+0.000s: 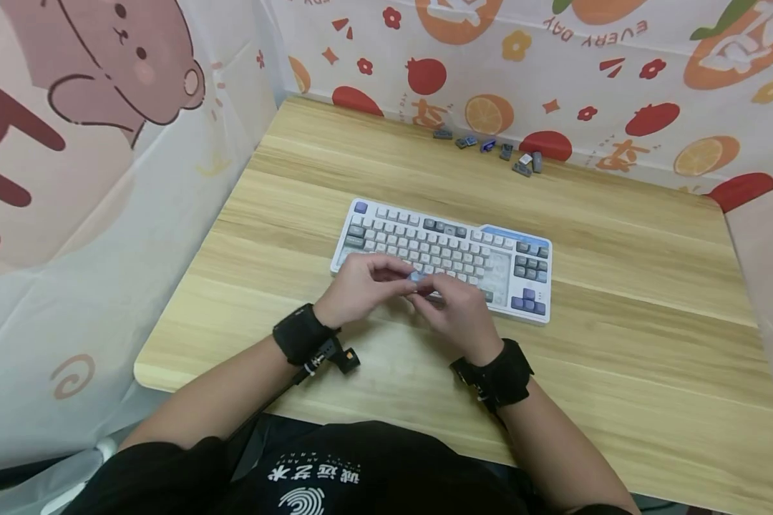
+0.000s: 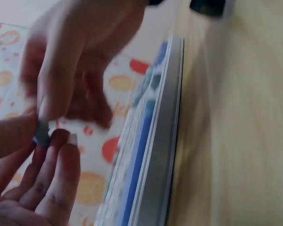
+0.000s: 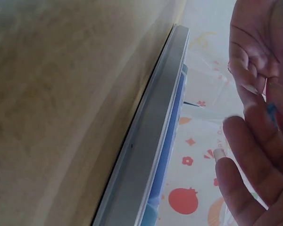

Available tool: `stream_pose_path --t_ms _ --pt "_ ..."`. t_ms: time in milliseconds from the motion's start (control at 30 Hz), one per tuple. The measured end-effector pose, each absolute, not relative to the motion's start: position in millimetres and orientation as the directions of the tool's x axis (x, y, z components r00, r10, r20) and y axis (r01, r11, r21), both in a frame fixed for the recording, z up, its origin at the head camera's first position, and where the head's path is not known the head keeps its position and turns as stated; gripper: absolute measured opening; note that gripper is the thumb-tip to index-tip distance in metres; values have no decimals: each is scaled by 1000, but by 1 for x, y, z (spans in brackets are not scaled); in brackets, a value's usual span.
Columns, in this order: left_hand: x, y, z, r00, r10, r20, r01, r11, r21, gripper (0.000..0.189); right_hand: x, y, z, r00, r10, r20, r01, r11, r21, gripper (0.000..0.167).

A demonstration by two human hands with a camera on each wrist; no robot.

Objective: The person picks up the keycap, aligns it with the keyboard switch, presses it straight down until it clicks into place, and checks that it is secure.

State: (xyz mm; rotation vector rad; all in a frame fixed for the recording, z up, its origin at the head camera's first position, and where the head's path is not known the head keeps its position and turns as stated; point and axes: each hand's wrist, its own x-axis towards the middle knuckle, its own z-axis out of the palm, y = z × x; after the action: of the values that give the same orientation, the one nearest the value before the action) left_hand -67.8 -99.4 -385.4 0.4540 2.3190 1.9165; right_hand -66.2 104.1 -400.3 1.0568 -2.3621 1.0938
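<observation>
Over the front edge of the keyboard (image 1: 454,247), both hands meet at a small grey-blue keycap (image 1: 416,276). My left hand (image 1: 363,286) pinches it between thumb and fingers; the keycap (image 2: 41,134) is partly covered in the left wrist view. From the other side my right hand (image 1: 457,311) grips it with thumb and forefinger, and only a blue sliver of the keycap (image 3: 272,113) shows in the right wrist view. White, grey and purple keycaps fill much of the keyboard. A pale bare strip (image 1: 497,275) runs down right of its main block.
Several loose dark grey and purple keycaps (image 1: 487,146) lie along the back of the wooden table (image 1: 631,286), by the fruit-patterned cloth (image 1: 573,71). A bear-print cloth (image 1: 142,214) hangs at the left. Black camera straps (image 1: 303,335) wrap both wrists.
</observation>
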Motion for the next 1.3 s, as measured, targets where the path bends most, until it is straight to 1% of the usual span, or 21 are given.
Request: stream_pose_path --t_ms 100,200,267,333,433,500,633,733,867,1000,1067,1167,1233,1300 --pt "-78 -120 -382 -936 304 176 279 342 897 22 -69 106 -401 -630 -543 556 -776 408 -481 16" --pt "-92 -140 -380 -916 321 240 385 539 749 19 -71 111 -400 -626 -557 546 -778 397 -487 11" --pt "-100 -150 -380 -903 358 240 423 632 649 16 -72 114 -400 -633 -559 536 -772 398 -496 7" --pt "-107 -156 -382 -889 415 196 446 684 577 15 -72 117 -401 -636 -562 528 -768 399 -501 6" --pt "-113 -157 -388 -867 485 114 465 706 534 14 -72 120 -402 -633 -572 522 -771 398 -497 6" --pt "-115 -155 -391 -863 497 94 466 710 529 13 -71 121 -403 -631 -575 521 -772 399 -495 6" --pt "-118 -149 -393 -871 474 128 464 710 530 9 -70 124 -404 -634 -570 523 -770 398 -499 5" --pt "-121 -146 -395 -861 489 144 485 700 525 8 -69 127 -404 -640 -572 513 -764 402 -505 6" --pt "-124 -147 -396 -821 549 159 547 674 496 9 -68 130 -405 -653 -577 491 -751 414 -514 6" --pt "-120 -152 -397 -756 629 181 642 657 395 7 -70 132 -405 -643 -585 493 -757 393 -522 6" --pt "-114 -156 -397 -728 657 196 680 654 333 6 -74 132 -404 -630 -593 501 -767 379 -517 6" --pt "-103 -160 -396 -712 673 199 700 659 275 14 -85 138 -400 -619 -603 503 -777 380 -501 6" --pt "-97 -161 -395 -716 674 180 695 669 262 21 -97 145 -395 -631 -598 494 -769 401 -498 7" --pt "-92 -160 -393 -731 667 143 678 686 266 22 -111 154 -387 -665 -584 467 -741 434 -512 8"
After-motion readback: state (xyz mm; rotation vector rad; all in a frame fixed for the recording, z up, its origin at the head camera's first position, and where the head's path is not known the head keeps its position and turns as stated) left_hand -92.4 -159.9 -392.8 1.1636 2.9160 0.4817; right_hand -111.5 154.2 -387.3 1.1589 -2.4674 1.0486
